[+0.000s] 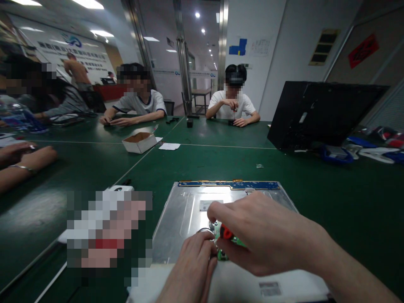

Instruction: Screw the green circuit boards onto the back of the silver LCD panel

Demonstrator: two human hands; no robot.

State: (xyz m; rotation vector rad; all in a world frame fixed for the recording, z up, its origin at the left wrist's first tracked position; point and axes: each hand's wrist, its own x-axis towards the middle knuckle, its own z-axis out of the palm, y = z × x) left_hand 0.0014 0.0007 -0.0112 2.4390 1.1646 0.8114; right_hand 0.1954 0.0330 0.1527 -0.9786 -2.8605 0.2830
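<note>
Under the right grip [257, 235], clamped on a red handle [226, 232], lies a green board [222, 255].

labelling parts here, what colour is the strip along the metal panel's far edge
The strip is blue, best seen in the head view.

Near: one left hand [195, 256], one right hand [257, 235], one metal panel [183, 219], one blue circuit strip [257, 185]; one black monitor [318, 113] at right
</note>
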